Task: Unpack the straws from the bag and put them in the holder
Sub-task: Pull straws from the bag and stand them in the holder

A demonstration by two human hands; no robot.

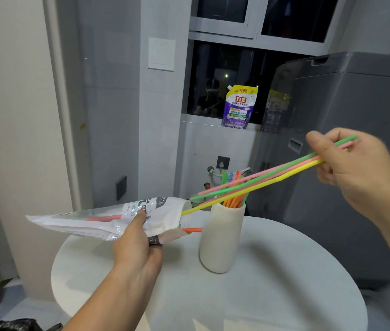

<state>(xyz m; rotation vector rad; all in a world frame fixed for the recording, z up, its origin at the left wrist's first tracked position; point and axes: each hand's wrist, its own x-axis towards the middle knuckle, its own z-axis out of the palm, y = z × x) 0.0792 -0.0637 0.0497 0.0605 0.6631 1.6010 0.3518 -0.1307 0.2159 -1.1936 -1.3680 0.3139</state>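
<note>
As the left hand [136, 247] grips the bag [88, 223] — tilted — the right hand [356, 168] pinches straws [260, 184] (multicoloured).

Your indoor light even; window [225, 68] dark, reflective; your right hand [356, 168] motion-blurred; wide-angle bends edges; soft shadows on table [260, 295].

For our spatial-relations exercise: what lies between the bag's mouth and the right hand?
Head view: straws, green, pink and yellow, pinched by the right hand, span it, crossing over the holder.
</note>
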